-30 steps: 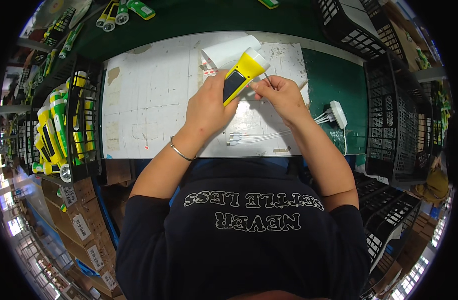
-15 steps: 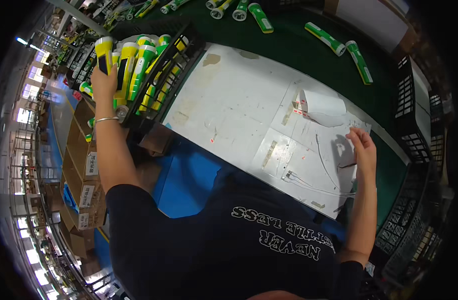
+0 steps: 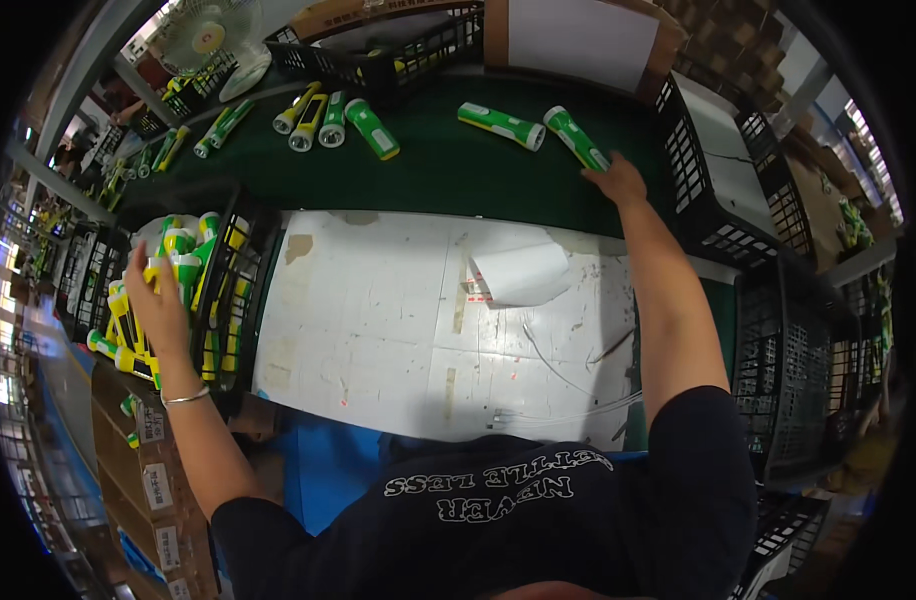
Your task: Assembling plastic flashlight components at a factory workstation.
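My right hand [image 3: 621, 182] reaches to the far side, thumb and fingers around the near end of a green-and-white flashlight [image 3: 574, 136] lying on the dark green bench surface. A second green flashlight [image 3: 500, 126] lies just left of it. At the left, my left hand [image 3: 160, 310] is over a black crate [image 3: 240, 215] packed with green and yellow flashlights [image 3: 186, 268]. Its fingers are spread above the yellow ones, and I see none gripped. A silver bangle is on that wrist.
A white board [image 3: 368, 300] with tape patches lies before me, bearing a curled white sheet [image 3: 523, 272] and thin white cables [image 3: 558, 415]. Several flashlights [image 3: 330, 120] lie at the back. Black crates [image 3: 793, 350] stand right, a fan [image 3: 210, 40] far left, cardboard boxes [image 3: 128, 450] lower left.
My right hand has moved from above the white board out to the green flashlight and closed on its end. My left hand has let go of a yellow flashlight in the crate. The view has shifted.
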Tool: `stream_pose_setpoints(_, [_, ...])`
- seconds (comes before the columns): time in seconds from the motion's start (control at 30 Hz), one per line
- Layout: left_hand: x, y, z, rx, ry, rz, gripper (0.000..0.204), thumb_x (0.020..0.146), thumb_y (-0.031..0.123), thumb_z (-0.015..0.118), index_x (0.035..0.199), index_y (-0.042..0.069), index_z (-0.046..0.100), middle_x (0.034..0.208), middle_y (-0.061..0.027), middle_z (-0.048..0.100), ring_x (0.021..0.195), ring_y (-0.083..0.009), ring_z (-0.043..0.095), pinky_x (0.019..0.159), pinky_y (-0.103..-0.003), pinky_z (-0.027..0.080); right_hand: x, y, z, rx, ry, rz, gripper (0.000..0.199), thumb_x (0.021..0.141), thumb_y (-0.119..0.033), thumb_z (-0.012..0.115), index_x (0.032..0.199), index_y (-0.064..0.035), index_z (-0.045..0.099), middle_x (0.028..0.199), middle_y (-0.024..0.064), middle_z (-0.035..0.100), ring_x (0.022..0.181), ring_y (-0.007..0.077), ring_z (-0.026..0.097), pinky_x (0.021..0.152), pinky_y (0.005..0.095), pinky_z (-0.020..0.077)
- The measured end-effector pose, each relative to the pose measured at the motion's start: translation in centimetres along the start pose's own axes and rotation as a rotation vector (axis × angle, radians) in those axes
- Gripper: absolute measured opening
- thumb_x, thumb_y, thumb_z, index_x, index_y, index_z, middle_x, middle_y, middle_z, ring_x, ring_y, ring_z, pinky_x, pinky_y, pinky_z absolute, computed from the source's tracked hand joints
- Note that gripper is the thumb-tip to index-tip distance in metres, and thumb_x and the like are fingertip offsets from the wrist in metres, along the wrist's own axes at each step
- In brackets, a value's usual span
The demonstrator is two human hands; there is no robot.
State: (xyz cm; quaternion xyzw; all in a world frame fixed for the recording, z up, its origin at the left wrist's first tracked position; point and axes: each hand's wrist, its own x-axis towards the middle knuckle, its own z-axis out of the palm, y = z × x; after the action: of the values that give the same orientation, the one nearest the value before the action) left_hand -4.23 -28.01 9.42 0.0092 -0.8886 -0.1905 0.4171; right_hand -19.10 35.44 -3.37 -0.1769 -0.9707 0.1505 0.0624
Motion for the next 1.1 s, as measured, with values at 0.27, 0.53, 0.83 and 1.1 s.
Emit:
stream_pose_setpoints(0.27, [-7.5,17.9,10.8,-1.147,-0.815,-0.421,0.037,0.088,0.021,0.057,0.121,0.005,0.050,0.116,-0.0084,0.054,0.106,-0.0162,0.053,0.087,-0.028,0.044,-5.8,-2.8,-5.2,0.847,-0.076,0.209,0.053,0.070,-0.033,0.073,0.107,0.0023,0.058,0.091,0.0108,0.062,0.082,0.0178,0.059,0.075,0.0279,0.0444])
stream_pose_setpoints(0.53, [-11.6,31.3,16.8,-1.889,-1.096,-1.171,0.039,0.092,0.038,0.048,0.114,0.008,0.039,0.102,-0.0139,0.052,0.094,-0.0244,0.055,0.077,-0.041,0.051,-27.3,-7.1,-8.2,0.368,0.097,-0.431,0.043,0.066,-0.028,0.076,0.100,-0.0096,0.058,0.094,0.0070,0.062,0.086,0.0268,0.062,0.069,0.0316,0.0498])
stream_pose_setpoints(0.83, [-16.6,29.8,14.4,-1.703,-1.345,-1.366,0.039,0.091,0.045,0.046,0.105,0.009,0.048,0.078,-0.0091,0.057,0.063,-0.0165,0.057,0.053,-0.029,0.049,-33.3,-2.2,-6.9,0.737,-0.189,-0.155,0.031,0.076,-0.020,0.069,0.100,-0.0058,0.058,0.086,0.0048,0.064,0.059,0.0122,0.056,0.053,0.0247,0.0438])
stream_pose_setpoints(1.1, [-17.3,30.4,12.8,-1.633,-1.429,-1.284,0.040,0.090,0.047,0.046,0.101,0.009,0.050,0.075,-0.0072,0.056,0.060,-0.0145,0.055,0.052,-0.028,0.047,-33.9,-2.0,-7.2,0.811,-0.159,-0.132,0.029,0.077,-0.019,0.067,0.100,-0.0047,0.058,0.084,0.0018,0.063,0.049,0.0069,0.040,0.046,0.0227,0.0359])
